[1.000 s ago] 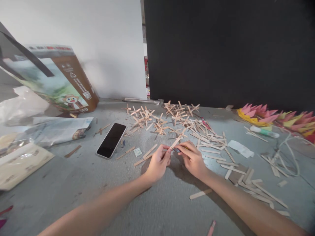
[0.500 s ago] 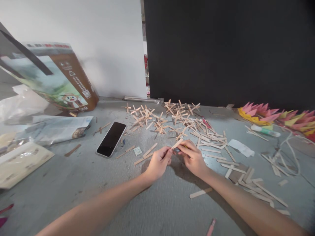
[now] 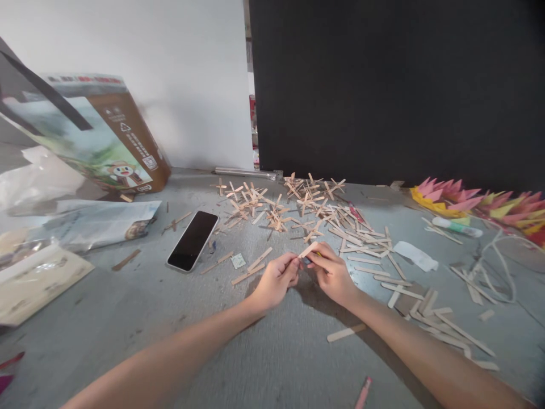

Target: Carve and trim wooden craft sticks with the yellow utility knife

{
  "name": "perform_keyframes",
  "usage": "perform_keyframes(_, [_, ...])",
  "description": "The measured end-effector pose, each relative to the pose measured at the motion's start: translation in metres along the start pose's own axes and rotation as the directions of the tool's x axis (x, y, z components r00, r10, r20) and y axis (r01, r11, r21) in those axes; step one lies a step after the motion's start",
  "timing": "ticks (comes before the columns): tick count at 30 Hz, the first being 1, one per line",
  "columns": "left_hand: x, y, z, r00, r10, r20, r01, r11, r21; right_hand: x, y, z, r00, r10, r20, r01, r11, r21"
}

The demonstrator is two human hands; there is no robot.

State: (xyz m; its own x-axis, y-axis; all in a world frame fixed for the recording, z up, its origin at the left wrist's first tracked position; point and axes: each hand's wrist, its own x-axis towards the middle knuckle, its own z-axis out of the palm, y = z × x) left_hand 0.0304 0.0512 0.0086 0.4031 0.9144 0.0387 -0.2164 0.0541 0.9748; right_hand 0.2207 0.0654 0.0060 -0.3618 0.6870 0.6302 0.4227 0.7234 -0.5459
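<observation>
My left hand [image 3: 277,279] is closed, pinching a wooden craft stick [image 3: 308,249] that slants up and away from the fingertips. Close beside it, my right hand [image 3: 334,276] is closed around a small yellow and dark object [image 3: 318,254], mostly hidden by the fingers, at the stick's near end. Whether its tip touches the wood I cannot tell. Just left of my hands lie a few loose sticks [image 3: 249,274]. Beyond them, many crossed sticks [image 3: 251,199] are heaped on the grey table [image 3: 238,346]. One more stick [image 3: 346,333] lies under my right forearm.
A phone [image 3: 193,241] lies to the left, near plastic packaging [image 3: 97,221] and a printed bag [image 3: 123,136]. Loose sticks [image 3: 447,329], a white paper scrap [image 3: 415,256], a glue stick [image 3: 457,226], a cable [image 3: 511,267] and folded-paper decorations [image 3: 451,196] occupy the right. A pink pencil [image 3: 363,393] is in front.
My hands stay nearly in place, with the left shifting very slightly right. The stick remains pinched. Things at the right edge appear shifted a little left.
</observation>
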Motion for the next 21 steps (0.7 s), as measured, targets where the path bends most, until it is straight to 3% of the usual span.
perform_keyframes(21, [0.0018, -0.0066, 0.0003, 0.999, 0.034, -0.029, -0.035, 0.998, -0.049, -0.0004, 0.0019, 0.0008, 1.000, -0.012, 0.009, 0.012, 1.000, 0.006])
